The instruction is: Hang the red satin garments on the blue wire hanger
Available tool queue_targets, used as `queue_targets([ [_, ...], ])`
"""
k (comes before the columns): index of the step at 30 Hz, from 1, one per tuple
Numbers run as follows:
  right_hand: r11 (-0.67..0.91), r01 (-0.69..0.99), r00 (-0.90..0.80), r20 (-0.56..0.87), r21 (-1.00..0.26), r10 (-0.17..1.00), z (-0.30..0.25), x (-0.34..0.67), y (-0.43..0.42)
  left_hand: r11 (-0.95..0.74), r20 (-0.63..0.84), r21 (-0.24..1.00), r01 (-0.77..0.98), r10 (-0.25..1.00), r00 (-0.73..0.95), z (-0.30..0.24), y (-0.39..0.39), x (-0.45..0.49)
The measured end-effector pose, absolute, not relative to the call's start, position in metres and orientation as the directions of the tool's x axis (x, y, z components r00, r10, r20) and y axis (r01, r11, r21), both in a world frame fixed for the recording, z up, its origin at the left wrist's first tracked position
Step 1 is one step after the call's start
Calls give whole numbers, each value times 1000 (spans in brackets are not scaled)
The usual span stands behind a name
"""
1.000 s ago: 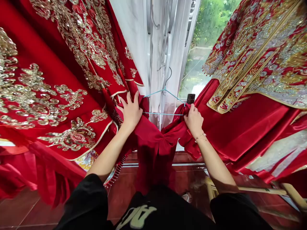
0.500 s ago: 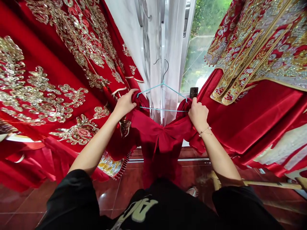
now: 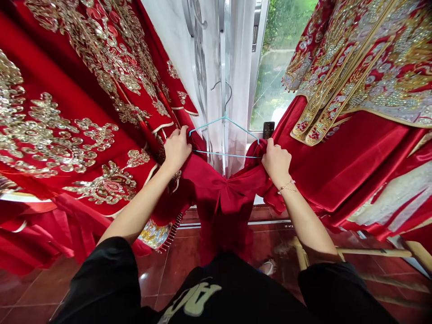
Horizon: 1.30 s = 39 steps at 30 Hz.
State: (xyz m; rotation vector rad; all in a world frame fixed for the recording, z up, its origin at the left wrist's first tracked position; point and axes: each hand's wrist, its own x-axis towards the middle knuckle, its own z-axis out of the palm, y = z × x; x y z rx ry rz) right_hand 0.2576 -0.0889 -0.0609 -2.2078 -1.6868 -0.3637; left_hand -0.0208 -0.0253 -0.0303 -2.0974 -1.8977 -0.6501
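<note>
A plain red dress [image 3: 227, 193] with a bow at its neckline hangs on a thin light-blue hanger [image 3: 224, 118]. The hanger's metal hook points up and appears free of any rail. At the dress's left shoulder end, my left hand [image 3: 177, 147] is closed on the fabric beside the hanger. My right hand [image 3: 276, 163] grips the other shoulder end, with the hanger's corner next to the fingers. Between the two hands the neckline is spread wide, and the skirt drops down in front of my body. What lies under my fingers is partly hidden.
Red garments with gold beadwork [image 3: 104, 182] hang close on the left. Another beaded red outfit [image 3: 340, 90] hangs on the right. Behind the hanger stand a white curtain [image 3: 238, 67], metal bars and a window [image 3: 283, 58]. A dark phone-like device [image 3: 268, 129] and a wooden frame [image 3: 374, 252] are on the right.
The left hand's fingers have shifted at the shoulder fabric and now cover more of the hanger's end. The right hand keeps its grip. The whole view has moved slightly.
</note>
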Motion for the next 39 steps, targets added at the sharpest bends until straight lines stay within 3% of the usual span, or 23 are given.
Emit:
queue_targets([
  [5, -231, 970, 241, 406, -73, 882, -54, 267, -83, -145, 387, -51, 988, 909, 153, -13, -20, -23],
  [8, -199, 971, 238, 406, -137, 882, -48, 288, -73, -226, 343, -31, 974, 912, 223, 10, -12, -45],
  [11, -122, 945, 244, 405, -304, 881, -47, 314, -60, -265, 343, 101, 959, 914, 216, 27, -2, -67],
  [14, -59, 842, 301, 376, -537, 876, -54, 331, -50, -173, 322, 206, 963, 941, 101, 33, 1, -75],
  [18, -13, 612, 373, 274, -791, 887, -65, 338, -46, -55, 306, 92, 994, 952, 25, 33, -4, -68],
  [21, -41, 528, 374, 189, -848, 908, -69, 337, -48, -94, 224, 19, 995, 971, 87, 34, -5, -70],
  [25, 36, 734, 294, 365, -678, 883, -62, 332, -57, -374, 161, 107, 921, 921, 355, 30, -5, -86],
  [28, 206, 876, 27, 471, -436, 882, -52, 328, -71, -398, 223, 103, 912, 902, 369, 20, -11, -94],
  [31, 285, 944, -198, 402, -168, 894, -42, 322, -83, -419, 299, 81, 904, 876, 379, 10, -17, -93],
  [35, 130, 973, -183, 292, 191, 939, -33, 309, -87, -416, 312, 92, 905, 875, 370, 5, -20, -88],
  [39, 72, 958, -147, 256, 279, 955, -26, 297, -78, -391, 318, 91, 916, 883, 346, 6, -22, -82],
])
